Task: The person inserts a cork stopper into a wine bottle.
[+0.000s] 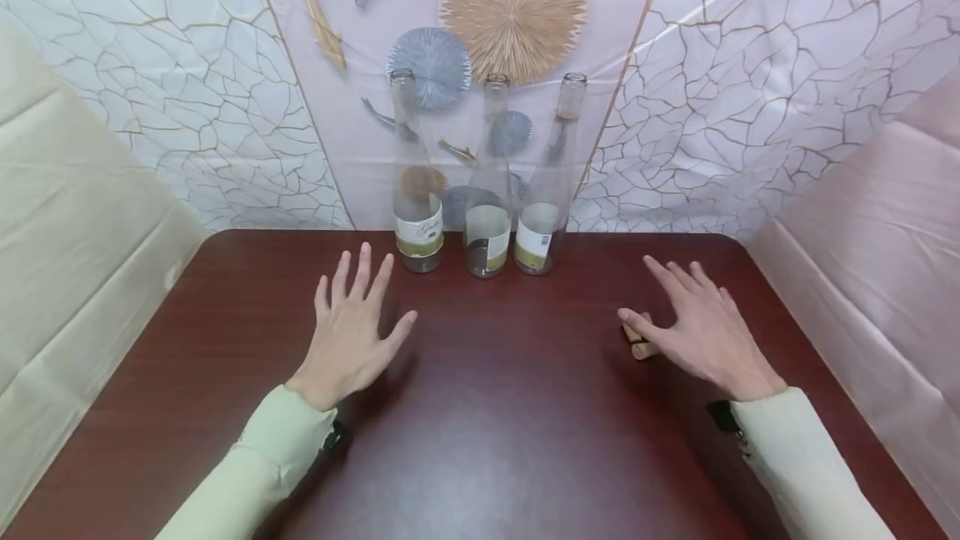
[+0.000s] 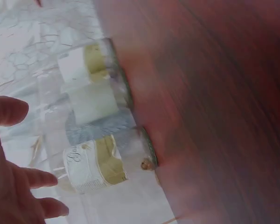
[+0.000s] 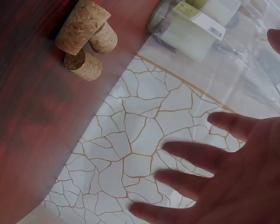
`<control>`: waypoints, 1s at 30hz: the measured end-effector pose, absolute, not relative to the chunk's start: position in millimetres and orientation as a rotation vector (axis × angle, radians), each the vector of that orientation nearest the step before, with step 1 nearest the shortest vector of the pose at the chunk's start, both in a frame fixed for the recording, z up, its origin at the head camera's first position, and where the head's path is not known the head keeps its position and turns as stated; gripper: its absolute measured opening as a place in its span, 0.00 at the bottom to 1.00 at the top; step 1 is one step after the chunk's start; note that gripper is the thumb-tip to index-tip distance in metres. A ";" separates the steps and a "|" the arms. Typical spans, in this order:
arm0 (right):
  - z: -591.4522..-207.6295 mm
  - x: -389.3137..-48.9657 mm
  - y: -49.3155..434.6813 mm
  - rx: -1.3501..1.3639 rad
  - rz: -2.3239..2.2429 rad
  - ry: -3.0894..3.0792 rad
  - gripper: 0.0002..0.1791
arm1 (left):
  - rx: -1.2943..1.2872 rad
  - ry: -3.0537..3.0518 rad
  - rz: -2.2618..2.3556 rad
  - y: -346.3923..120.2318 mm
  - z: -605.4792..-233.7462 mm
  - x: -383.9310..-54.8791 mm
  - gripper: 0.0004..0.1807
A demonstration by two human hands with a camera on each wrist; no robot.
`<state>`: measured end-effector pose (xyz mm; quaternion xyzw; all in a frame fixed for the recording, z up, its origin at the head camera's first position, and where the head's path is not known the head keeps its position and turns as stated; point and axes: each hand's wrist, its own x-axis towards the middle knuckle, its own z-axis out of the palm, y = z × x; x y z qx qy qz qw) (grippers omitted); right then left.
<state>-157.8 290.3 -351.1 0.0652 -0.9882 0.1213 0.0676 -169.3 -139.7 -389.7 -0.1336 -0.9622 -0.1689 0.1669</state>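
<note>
Corks part-hidden by R hand (head view), L hand cut off (L wrist view), L-most bottle label fine print illeg.

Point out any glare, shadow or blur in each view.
Head: pale glare on the table, soft shadows beside the left hand and right hand; left wrist: hazy, bottles washed out, table blurred; right wrist: right hand dark, corks fairly crisp.

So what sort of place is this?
Perhaps a small curtained-off booth rather than an ordinary room: pale cloth hangs at both sides, and shiny patterned sheeting hangs behind the dark table.
</note>
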 end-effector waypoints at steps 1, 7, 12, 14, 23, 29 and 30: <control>-350.9 -160.4 289.8 0.214 0.348 -2.972 0.49 | -0.387 -2.723 -0.483 -140.5 -389.9 -171.9 0.42; -353.1 -174.7 293.0 0.341 0.302 -2.936 0.33 | -0.417 -2.567 -0.586 -140.7 -383.5 -189.0 0.31; -356.3 -188.1 300.4 0.478 0.332 -2.978 0.21 | -0.394 -2.506 -0.728 -142.2 -368.3 -209.9 0.24; -359.3 -194.8 303.2 0.536 0.337 -2.999 0.18 | -0.368 -2.519 -0.809 -143.9 -361.3 -220.1 0.24; -380.4 -215.4 311.9 0.718 0.390 -3.053 0.11 | -0.264 -2.518 -1.081 -145.8 -341.3 -256.7 0.31; -387.9 -222.2 313.7 0.733 0.332 -3.079 0.09 | -0.247 -2.483 -1.218 -143.0 -322.5 -276.7 0.38; -388.4 -223.0 314.2 0.734 0.327 -3.079 0.09 | -0.239 -2.487 -1.230 -142.3 -318.9 -279.6 0.39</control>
